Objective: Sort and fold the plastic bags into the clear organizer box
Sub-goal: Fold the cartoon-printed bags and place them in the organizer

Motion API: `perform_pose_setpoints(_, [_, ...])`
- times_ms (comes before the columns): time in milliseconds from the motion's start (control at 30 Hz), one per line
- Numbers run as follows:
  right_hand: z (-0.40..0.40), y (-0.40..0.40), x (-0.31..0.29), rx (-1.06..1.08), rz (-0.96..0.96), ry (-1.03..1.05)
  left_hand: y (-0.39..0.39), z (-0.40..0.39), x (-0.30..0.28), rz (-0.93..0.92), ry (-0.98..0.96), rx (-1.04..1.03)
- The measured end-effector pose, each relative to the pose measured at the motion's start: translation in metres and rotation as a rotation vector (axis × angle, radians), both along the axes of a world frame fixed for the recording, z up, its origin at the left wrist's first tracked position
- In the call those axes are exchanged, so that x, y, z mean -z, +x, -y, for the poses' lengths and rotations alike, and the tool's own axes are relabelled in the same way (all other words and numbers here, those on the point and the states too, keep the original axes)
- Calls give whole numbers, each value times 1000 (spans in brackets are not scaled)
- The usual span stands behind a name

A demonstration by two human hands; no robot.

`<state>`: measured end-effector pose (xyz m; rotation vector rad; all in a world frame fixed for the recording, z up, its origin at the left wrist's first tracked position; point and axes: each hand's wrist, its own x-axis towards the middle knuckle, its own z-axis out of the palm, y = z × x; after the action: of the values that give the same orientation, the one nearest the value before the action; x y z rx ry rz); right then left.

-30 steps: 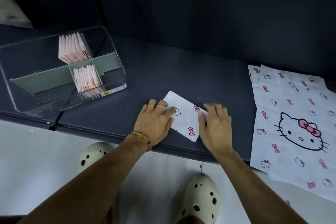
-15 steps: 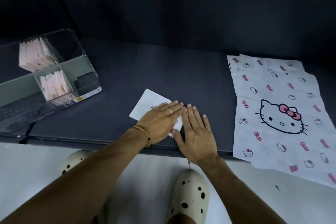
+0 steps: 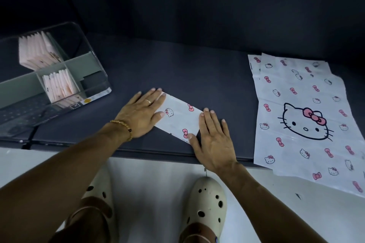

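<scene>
Both hands lie flat, fingers straight, pressing the folded bag [image 3: 180,119] onto the dark bench [image 3: 197,77]: left hand [image 3: 139,113] on its far-left end, right hand [image 3: 214,140] on its near-right end (both ends hidden). Its long axis runs diagonally.

I read this as a small packing or craft corner indoors. A dark padded bench [image 3: 197,69] stands against a dark wall [image 3: 197,2], above a pale floor [image 3: 154,187], with a clear organizer box [image 3: 87,49] on it.
</scene>
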<state>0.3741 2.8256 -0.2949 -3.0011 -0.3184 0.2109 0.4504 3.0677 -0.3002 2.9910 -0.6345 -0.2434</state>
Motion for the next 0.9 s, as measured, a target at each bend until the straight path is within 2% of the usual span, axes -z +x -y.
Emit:
perform_pose_setpoints(133, [-3,-11,-14,-50,44,-35,-32,26,-11,111,-122,-177])
perform_pose_setpoints(233, [-4,-21,-24,-168,163,-38,-55,39,-12,124,-150,-242])
perform_pose_setpoints(333, [-2,-26,-31,-313,229,4,-58,27,-15,83,-92,-98])
perform_pose_setpoints(467, [2,-22,-34,-468,45,-46,-61,10,-24,36,-20,71])
perform_pose_setpoints(533, [2,-20,-34,-500,27,-58,-74,13,-32,103,-63,31])
perform_pose_setpoints(633, [1,-17,-33,-518,137,-58,-101,16,-30,238,-128,0])
perform_pose_setpoints(800, [-3,-17,-30,-560,141,-108,-130,4,-25,85,-66,-2])
perform_pose_setpoints(900, [-7,-19,-33,-505,102,-27,-128,3,-30,84,-206,-35])
